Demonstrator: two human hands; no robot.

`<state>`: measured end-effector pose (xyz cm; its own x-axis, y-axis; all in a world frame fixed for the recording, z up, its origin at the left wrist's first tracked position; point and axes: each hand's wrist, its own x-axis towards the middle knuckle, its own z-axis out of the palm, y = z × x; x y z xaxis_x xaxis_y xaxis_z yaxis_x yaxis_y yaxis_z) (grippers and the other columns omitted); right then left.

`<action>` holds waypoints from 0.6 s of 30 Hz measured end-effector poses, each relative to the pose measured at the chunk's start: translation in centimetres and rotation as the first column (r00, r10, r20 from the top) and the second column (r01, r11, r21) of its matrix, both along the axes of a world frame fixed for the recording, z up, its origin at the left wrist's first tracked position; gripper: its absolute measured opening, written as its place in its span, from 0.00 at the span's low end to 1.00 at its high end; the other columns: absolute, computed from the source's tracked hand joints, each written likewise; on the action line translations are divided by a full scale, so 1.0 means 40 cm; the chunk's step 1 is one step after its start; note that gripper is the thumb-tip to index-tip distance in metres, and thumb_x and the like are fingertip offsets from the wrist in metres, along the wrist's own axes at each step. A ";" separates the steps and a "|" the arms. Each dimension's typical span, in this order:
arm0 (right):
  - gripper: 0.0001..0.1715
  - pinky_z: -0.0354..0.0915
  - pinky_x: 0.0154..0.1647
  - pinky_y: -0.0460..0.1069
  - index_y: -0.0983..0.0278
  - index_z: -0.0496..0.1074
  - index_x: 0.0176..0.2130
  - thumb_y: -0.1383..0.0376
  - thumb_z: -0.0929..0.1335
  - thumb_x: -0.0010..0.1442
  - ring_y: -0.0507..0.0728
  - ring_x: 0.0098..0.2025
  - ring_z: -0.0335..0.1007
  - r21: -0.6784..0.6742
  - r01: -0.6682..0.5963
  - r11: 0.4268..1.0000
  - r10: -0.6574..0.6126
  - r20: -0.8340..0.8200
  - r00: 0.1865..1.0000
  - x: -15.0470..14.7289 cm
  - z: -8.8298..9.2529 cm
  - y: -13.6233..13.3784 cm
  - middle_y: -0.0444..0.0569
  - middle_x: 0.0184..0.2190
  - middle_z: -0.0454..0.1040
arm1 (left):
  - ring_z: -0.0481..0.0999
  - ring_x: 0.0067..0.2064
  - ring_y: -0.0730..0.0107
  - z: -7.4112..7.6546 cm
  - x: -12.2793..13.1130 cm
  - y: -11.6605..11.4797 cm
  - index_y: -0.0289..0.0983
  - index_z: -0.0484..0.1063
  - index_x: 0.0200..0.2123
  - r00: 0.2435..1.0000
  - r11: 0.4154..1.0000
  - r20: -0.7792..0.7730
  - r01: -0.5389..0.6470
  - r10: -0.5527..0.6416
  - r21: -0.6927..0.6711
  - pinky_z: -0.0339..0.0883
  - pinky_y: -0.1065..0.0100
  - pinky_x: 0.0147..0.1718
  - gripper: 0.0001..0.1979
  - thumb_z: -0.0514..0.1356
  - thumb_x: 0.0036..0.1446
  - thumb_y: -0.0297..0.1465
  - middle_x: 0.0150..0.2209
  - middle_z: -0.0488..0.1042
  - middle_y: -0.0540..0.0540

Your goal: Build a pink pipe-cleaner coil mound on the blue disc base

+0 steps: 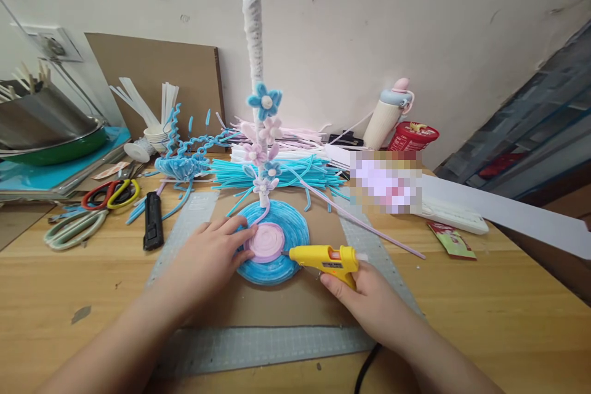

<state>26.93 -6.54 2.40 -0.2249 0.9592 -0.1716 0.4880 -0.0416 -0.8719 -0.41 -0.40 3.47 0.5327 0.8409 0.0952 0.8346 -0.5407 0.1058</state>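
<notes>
A yellow hot glue gun (325,257) is gripped by its handle in my right hand (369,295), fingers wrapped round it. Its nozzle points left and meets the right edge of a pink pipe cleaner coil (266,241). My left hand (217,252) has thumb and fingers closed on the coil's left edge. Beneath the coil lies a larger round base of blue pipe cleaner (295,228). A loose pink end curves up from the coil. Behind it rises a white wrapped stem (255,43), upright, with blue and pink pipe cleaner flowers (265,101) along it.
Brown cardboard (277,311) lies on a grey cutting mat (258,345). Bundled blue pipe cleaners (277,173) lie behind the base. Scissors (76,231) and a black cutter (152,221) are at left. A bottle (385,114) and red cup (412,137) stand back right. A black cord (367,369) runs below my right hand.
</notes>
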 end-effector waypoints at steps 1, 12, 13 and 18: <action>0.20 0.67 0.49 0.55 0.58 0.73 0.51 0.57 0.64 0.61 0.61 0.44 0.73 0.001 0.003 1.000 -0.003 0.002 1.000 0.000 0.000 0.001 0.49 0.43 0.78 | 0.72 0.52 0.54 0.002 0.002 -0.004 0.48 0.71 0.52 1.000 1.000 -0.030 -0.006 0.007 0.023 0.66 0.54 0.49 0.16 0.57 0.61 0.35 0.52 0.72 0.46; 0.19 0.67 0.48 0.55 0.59 0.72 0.50 0.57 0.64 0.61 0.61 0.44 0.73 -0.010 0.021 1.000 -0.022 -0.014 1.000 -0.003 0.000 -0.002 0.49 0.43 0.78 | 0.70 0.56 0.58 -0.026 0.000 0.008 0.42 0.72 0.51 0.979 0.999 0.205 0.025 -0.017 -0.038 0.65 0.56 0.55 0.17 0.58 0.58 0.29 0.55 0.72 0.45; 0.19 0.67 0.49 0.55 0.59 0.72 0.50 0.57 0.64 0.61 0.61 0.45 0.73 -0.009 0.019 1.000 -0.019 -0.016 1.000 -0.002 -0.001 -0.001 0.49 0.44 0.77 | 0.69 0.57 0.57 -0.029 -0.002 0.008 0.42 0.70 0.54 0.975 0.999 0.222 0.003 0.005 -0.035 0.64 0.55 0.56 0.20 0.59 0.58 0.30 0.57 0.70 0.44; 0.20 0.66 0.50 0.55 0.57 0.72 0.51 0.56 0.63 0.62 0.61 0.46 0.72 -0.009 -0.007 1.000 0.007 -0.008 1.000 0.000 -0.004 0.000 0.48 0.45 0.77 | 0.70 0.54 0.54 -0.032 -0.008 0.014 0.39 0.71 0.51 0.968 0.995 0.233 -0.091 0.099 -0.044 0.65 0.53 0.54 0.21 0.63 0.54 0.35 0.53 0.70 0.41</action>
